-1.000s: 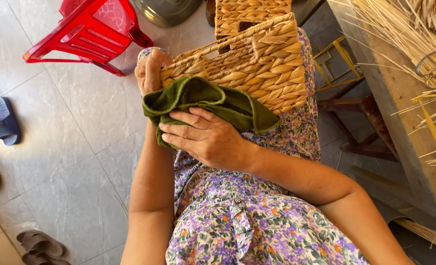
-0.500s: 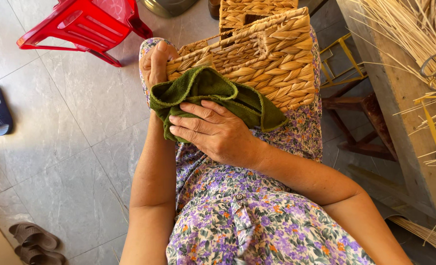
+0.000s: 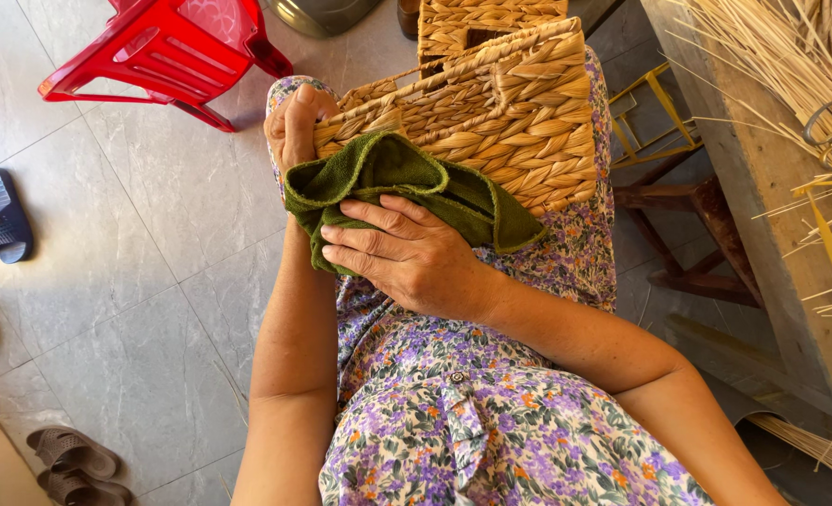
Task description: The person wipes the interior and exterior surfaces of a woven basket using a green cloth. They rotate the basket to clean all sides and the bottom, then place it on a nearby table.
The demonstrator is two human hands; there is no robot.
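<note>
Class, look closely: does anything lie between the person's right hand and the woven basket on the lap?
Yes. A folded green cloth lies under the right hand, against the near side of the woven basket. The left hand grips the basket's corner directly.

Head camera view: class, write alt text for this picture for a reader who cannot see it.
Seen from above, a seated person's right hand presses a green cloth against a woven basket on their lap, while the left hand steadies the basket's end. A red plastic chair stands on the grey tiled floor.
</note>
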